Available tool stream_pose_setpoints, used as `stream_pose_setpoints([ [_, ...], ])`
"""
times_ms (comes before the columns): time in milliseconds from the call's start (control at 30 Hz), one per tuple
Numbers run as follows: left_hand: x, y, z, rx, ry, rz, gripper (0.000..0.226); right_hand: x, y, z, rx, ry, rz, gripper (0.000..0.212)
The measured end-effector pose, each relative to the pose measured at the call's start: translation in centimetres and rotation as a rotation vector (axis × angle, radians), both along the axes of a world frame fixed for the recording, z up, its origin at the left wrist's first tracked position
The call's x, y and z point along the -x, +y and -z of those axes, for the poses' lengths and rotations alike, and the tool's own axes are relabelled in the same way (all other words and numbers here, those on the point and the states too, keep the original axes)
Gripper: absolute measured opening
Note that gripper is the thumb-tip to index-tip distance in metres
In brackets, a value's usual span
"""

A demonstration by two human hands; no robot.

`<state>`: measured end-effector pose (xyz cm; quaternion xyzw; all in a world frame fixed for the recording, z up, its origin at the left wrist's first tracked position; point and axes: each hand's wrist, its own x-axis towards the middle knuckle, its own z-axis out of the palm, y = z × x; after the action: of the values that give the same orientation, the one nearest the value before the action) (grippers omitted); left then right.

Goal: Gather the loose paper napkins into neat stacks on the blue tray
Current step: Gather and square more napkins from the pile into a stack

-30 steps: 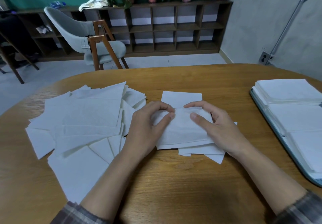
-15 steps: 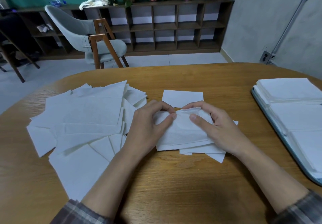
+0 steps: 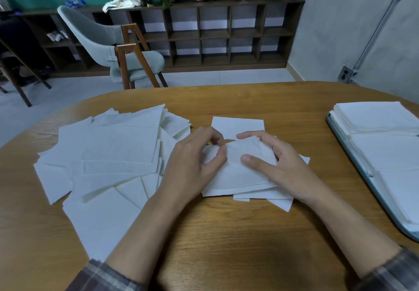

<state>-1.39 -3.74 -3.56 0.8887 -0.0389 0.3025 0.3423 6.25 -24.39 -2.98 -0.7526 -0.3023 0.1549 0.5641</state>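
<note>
A small pile of white paper napkins (image 3: 240,173) lies at the middle of the wooden table. My left hand (image 3: 192,166) pinches the top napkin's left edge between thumb and fingers. My right hand (image 3: 281,168) grips the same napkin from the right, thumb on top. A wide heap of loose napkins (image 3: 108,154) spreads over the table's left side. One single napkin (image 3: 238,125) lies flat just beyond my hands. At the right edge the blue tray (image 3: 353,166) carries neat napkin stacks (image 3: 376,118).
The wooden table (image 3: 226,234) has a rounded far edge. Beyond it stand a grey chair with wooden legs (image 3: 113,50) and a dark shelf unit (image 3: 215,34) with potted plants on top. A grey wall with an outlet is at the right.
My hands have drawn slightly closer together on the top napkin, whose far edge has lifted and bunched a little. The piles and tray have not moved.
</note>
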Motion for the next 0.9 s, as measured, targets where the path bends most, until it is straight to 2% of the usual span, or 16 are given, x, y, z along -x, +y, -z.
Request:
stream_pose_setpoints([
  [133,0.0,0.1,-0.1,0.013,0.006,0.002,0.009,0.2,-0.1,-0.1,0.020,-0.002,-0.015,0.043],
  [233,0.0,0.0,-0.2,0.052,0.010,0.014,0.007,0.2,-0.1,-0.1,0.020,-0.011,-0.017,0.041],
  [333,0.1,0.0,-0.3,0.196,0.050,0.031,0.012,0.0,0.0,0.1,0.028,-0.048,0.016,0.041],
  [433,0.2,0.4,-0.6,0.355,0.146,0.076,0.026,-0.3,-0.1,0.4,-0.008,-0.005,0.049,0.054],
  [600,0.2,0.7,-1.1,0.464,0.230,0.152,0.032,-0.3,0.0,0.4,-0.051,0.096,0.035,0.073],
  [900,0.2,0.7,-1.7,0.663,0.337,0.231,0.031,-0.4,-0.1,0.5,-0.060,0.110,0.031,0.076],
])
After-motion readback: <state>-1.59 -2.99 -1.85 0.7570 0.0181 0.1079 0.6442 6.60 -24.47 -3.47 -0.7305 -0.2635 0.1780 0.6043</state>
